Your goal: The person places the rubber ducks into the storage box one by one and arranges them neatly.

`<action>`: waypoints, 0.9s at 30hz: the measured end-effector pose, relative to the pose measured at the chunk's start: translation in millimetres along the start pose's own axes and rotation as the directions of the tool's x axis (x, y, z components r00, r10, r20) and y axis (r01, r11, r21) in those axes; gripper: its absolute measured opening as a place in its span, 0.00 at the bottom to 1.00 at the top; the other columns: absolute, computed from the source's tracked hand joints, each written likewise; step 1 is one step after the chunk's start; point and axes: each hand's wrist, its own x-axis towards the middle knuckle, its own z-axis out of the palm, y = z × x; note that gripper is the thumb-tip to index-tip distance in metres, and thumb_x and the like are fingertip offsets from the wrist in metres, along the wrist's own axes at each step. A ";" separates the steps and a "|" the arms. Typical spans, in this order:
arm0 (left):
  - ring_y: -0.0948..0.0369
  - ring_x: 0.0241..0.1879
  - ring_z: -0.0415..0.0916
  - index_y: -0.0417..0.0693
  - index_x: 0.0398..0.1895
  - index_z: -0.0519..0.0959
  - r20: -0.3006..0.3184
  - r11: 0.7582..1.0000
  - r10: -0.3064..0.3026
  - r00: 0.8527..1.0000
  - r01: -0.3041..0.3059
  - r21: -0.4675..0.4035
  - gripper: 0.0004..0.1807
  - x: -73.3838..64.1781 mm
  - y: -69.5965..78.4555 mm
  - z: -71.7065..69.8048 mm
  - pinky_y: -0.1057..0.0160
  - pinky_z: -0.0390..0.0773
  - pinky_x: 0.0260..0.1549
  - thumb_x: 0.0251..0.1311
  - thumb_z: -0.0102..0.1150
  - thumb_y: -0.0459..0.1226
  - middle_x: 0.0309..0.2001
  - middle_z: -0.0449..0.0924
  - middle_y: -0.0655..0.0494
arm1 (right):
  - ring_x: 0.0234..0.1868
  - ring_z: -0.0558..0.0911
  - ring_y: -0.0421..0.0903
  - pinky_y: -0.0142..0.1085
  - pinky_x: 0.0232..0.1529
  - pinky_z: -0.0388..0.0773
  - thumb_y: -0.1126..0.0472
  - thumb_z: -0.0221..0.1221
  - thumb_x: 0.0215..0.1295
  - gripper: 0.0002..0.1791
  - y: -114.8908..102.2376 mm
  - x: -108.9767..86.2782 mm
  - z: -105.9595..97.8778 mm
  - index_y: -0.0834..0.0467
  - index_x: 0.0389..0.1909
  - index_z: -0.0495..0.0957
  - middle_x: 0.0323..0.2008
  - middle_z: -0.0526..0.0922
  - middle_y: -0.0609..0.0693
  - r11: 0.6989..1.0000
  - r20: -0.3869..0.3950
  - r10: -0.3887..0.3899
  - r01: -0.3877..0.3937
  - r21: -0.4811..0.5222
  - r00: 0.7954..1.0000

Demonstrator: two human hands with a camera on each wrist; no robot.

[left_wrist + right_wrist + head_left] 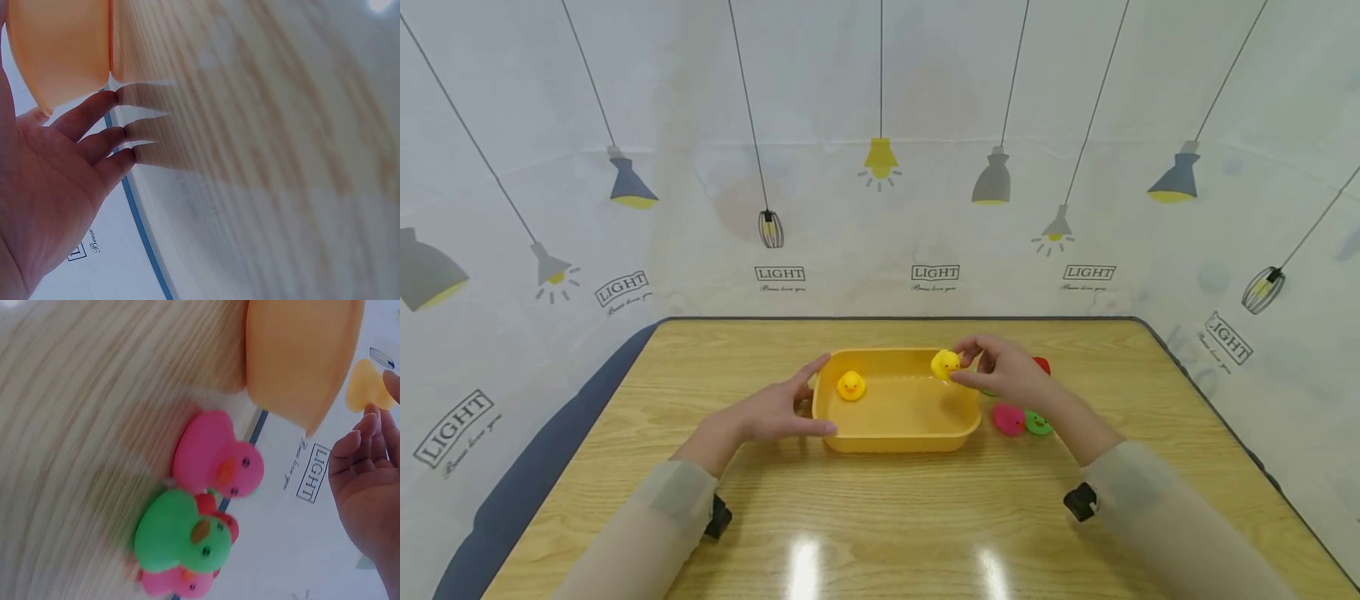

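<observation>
A yellow rubber duck [945,364] is pinched between the thumb and fingers of my right hand [1009,372], above the right end of a yellow plastic tub [895,444]. My left hand [775,408] rests at the tub's left end, thumb at the near corner and index finger at the far one. Its other fingers [103,134] are extended by the tabletop in the left wrist view. Inside the tub, toward the left, sits another yellow rubber duck [852,386]. In the right wrist view the held duck shows only partly beside the fingertips.
Right of the tub lie a pink rubber duck [209,453] and a green rubber duck [178,531], with more pink, red and green pieces partly hidden behind. The wooden table [880,517] ends at a lamp-printed white curtain [850,292].
</observation>
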 end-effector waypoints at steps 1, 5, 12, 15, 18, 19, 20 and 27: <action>0.39 0.80 0.68 0.81 0.91 0.35 0.000 1.000 0.000 1.000 0.000 0.000 0.67 0.1 0.1 -0.1 0.27 0.62 0.79 0.59 0.72 0.71 0.80 0.72 0.40 | 0.34 0.76 0.47 0.31 0.32 0.75 0.57 0.73 0.73 0.20 -1.5 2.8 3.6 0.59 0.60 0.83 0.46 0.84 0.54 1.000 0.006 -0.008 0.008 0.013 1.000; 0.39 0.80 0.68 0.82 0.90 0.35 0.001 1.000 -0.005 1.000 0.005 0.000 0.67 0.9 0.4 -0.2 0.27 0.62 0.79 0.60 0.73 0.70 0.80 0.72 0.40 | 0.34 0.76 0.46 0.30 0.33 0.76 0.57 0.74 0.72 0.20 -8.1 12.4 17.4 0.57 0.60 0.83 0.45 0.84 0.52 1.000 0.021 -0.021 0.020 0.004 1.000; 0.39 0.80 0.68 0.83 0.90 0.35 0.007 1.000 -0.015 1.000 0.015 0.002 0.66 1.5 0.2 -0.7 0.27 0.61 0.79 0.60 0.72 0.70 0.79 0.73 0.41 | 0.35 0.77 0.45 0.30 0.36 0.77 0.56 0.75 0.70 0.21 -16.7 27.8 40.6 0.58 0.59 0.83 0.46 0.86 0.52 1.000 0.045 -0.024 0.025 -0.010 0.999; 0.39 0.80 0.68 0.83 0.90 0.35 0.007 1.000 -0.014 1.000 0.014 0.006 0.66 1.7 0.9 -1.0 0.28 0.62 0.80 0.60 0.72 0.70 0.79 0.73 0.40 | 0.35 0.77 0.44 0.31 0.37 0.76 0.54 0.75 0.71 0.21 -18.1 35.0 49.7 0.57 0.59 0.84 0.45 0.86 0.51 1.000 0.061 -0.023 0.023 -0.008 0.998; 0.39 0.80 0.69 0.82 0.90 0.35 0.009 1.000 -0.015 1.000 0.015 0.008 0.67 2.4 1.0 -0.9 0.28 0.62 0.80 0.59 0.72 0.71 0.79 0.72 0.39 | 0.36 0.77 0.45 0.33 0.39 0.77 0.53 0.75 0.71 0.20 -21.1 40.9 57.3 0.56 0.57 0.84 0.44 0.86 0.51 1.000 0.075 -0.017 0.018 -0.008 0.997; 0.39 0.80 0.68 0.81 0.90 0.36 0.010 1.000 -0.017 1.000 0.017 0.008 0.67 2.5 1.0 -0.9 0.28 0.62 0.80 0.59 0.72 0.71 0.79 0.72 0.39 | 0.36 0.77 0.45 0.34 0.40 0.77 0.53 0.75 0.71 0.20 -22.0 43.0 59.7 0.56 0.57 0.84 0.45 0.86 0.51 1.000 0.082 -0.010 0.010 -0.002 0.997; 0.38 0.80 0.68 0.81 0.91 0.36 0.010 1.000 -0.019 1.000 0.019 0.008 0.67 2.6 1.0 -1.0 0.28 0.62 0.80 0.59 0.72 0.72 0.79 0.72 0.38 | 0.37 0.77 0.45 0.34 0.41 0.77 0.53 0.75 0.71 0.20 -23.1 45.0 61.8 0.56 0.57 0.84 0.45 0.86 0.50 1.000 0.087 0.002 -0.003 0.002 0.996; 0.37 0.79 0.68 0.81 0.91 0.36 0.011 1.000 -0.022 1.000 0.022 0.011 0.66 2.6 1.7 -1.3 0.27 0.63 0.79 0.60 0.72 0.71 0.80 0.71 0.36 | 0.39 0.77 0.45 0.35 0.42 0.76 0.51 0.74 0.72 0.20 -24.6 58.4 75.3 0.53 0.58 0.84 0.45 0.85 0.49 0.996 0.099 0.088 -0.086 -0.024 0.991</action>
